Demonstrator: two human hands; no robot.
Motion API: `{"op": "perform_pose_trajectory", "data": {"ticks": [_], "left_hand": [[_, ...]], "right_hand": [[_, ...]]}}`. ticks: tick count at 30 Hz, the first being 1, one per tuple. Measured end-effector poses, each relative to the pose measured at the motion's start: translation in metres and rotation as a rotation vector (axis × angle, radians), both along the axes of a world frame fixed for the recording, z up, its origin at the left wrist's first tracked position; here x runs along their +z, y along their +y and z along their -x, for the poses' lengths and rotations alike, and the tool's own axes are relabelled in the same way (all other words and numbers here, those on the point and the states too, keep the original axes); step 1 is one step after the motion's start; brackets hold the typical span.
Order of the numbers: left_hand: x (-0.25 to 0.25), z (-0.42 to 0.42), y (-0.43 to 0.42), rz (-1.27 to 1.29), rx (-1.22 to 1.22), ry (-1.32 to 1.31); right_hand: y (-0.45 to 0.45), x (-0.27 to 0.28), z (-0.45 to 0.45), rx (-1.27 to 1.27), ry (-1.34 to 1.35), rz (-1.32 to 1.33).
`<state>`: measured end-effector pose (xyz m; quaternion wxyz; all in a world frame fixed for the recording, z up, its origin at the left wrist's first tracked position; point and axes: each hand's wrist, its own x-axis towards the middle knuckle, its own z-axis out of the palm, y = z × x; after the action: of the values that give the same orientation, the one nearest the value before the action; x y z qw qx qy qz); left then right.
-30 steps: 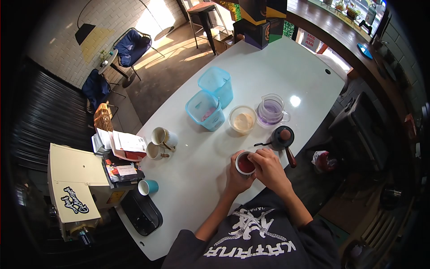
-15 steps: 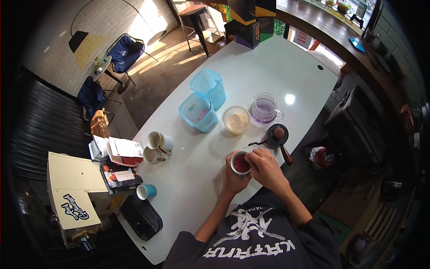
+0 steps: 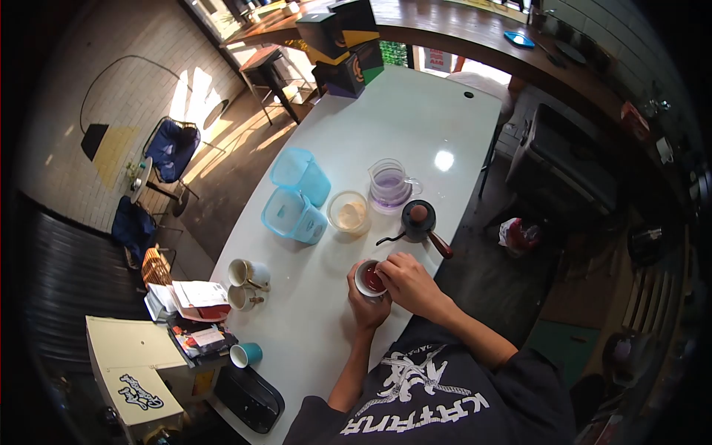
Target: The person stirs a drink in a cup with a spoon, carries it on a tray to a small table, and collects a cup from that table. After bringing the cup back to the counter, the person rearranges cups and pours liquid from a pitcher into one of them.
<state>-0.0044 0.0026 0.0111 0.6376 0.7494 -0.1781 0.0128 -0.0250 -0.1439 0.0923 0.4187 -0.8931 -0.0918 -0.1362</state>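
Note:
A white cup [image 3: 363,288] with dark red liquid inside is held over the near edge of the white table. My left hand [image 3: 366,305] wraps round its left and lower side. My right hand [image 3: 409,282] is at the cup's right rim, fingers pinched together; what they hold, if anything, is hidden. Just beyond stands a black pot or grinder [image 3: 417,217] with a brown knob and wooden handle. Behind it are a glass jug [image 3: 390,185] with purple liquid and a clear bowl [image 3: 348,213] with beige contents.
Two blue containers [image 3: 294,215] stand left of the bowl. Further left are two mugs [image 3: 250,273], a teal cup [image 3: 251,354], a black tray [image 3: 252,399] and a cream machine [image 3: 137,371]. Dark boxes [image 3: 345,52] stand at the far end.
The view has turned, so the table and its items appear further left. Both hands remain at the cup, with the right fingers still at its rim.

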Motion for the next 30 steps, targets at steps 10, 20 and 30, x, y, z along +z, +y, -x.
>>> {"op": "perform_pose_trajectory", "data": {"ticks": [10,20,30], "left_hand": [[0.054,0.035,-0.028,-0.002,-0.359,-0.114],[0.072,0.131,-0.119,0.228,-0.939,-0.192],[0.092,0.273,-0.210,0.372,-1.456,-0.201]], "right_hand": [[-0.004,0.033,0.091,-0.263,-0.179,0.047],[-0.001,0.072,0.259,-0.849,-0.090,0.210],[-0.012,0.087,0.397,-1.440,-0.148,0.298]]}}
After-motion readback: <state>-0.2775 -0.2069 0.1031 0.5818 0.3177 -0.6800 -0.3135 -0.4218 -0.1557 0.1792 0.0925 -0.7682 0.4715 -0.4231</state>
